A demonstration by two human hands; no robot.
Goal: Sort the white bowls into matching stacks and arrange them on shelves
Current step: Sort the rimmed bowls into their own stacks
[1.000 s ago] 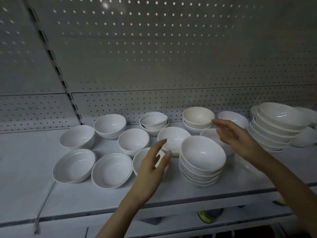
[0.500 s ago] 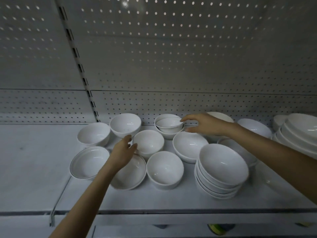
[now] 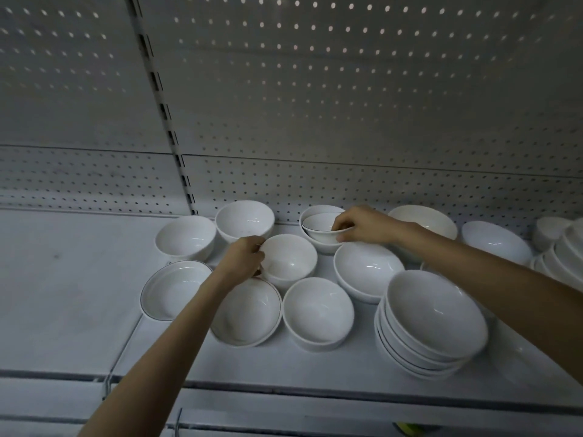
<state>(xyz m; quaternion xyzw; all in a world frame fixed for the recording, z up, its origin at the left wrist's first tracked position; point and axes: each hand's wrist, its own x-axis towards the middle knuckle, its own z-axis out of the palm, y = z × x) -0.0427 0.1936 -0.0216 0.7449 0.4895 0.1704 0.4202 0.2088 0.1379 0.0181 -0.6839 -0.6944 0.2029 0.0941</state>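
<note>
Several white bowls stand on a white shelf (image 3: 63, 294). My left hand (image 3: 241, 258) grips the left rim of a small deep bowl (image 3: 288, 260) in the middle of the group. My right hand (image 3: 362, 223) pinches the right rim of a small dark-rimmed bowl (image 3: 320, 227) that sits tilted inside another bowl at the back. A stack of several wide bowls (image 3: 432, 323) stands at the front right. Two shallow dark-rimmed bowls (image 3: 172, 288) (image 3: 249, 312) lie at the front left.
Single bowls sit at the back left (image 3: 186, 236) (image 3: 244, 219), front middle (image 3: 317, 312) and centre right (image 3: 367, 268). More bowls and a stack (image 3: 561, 247) fill the right end. A perforated back panel (image 3: 347, 105) rises behind. The shelf's front edge (image 3: 284, 395) runs below.
My left hand moved forward from above the shallow bowl and took hold of the small deep bowl's rim. My right hand closed on the dark-rimmed bowl at the back. The view shifted left.
</note>
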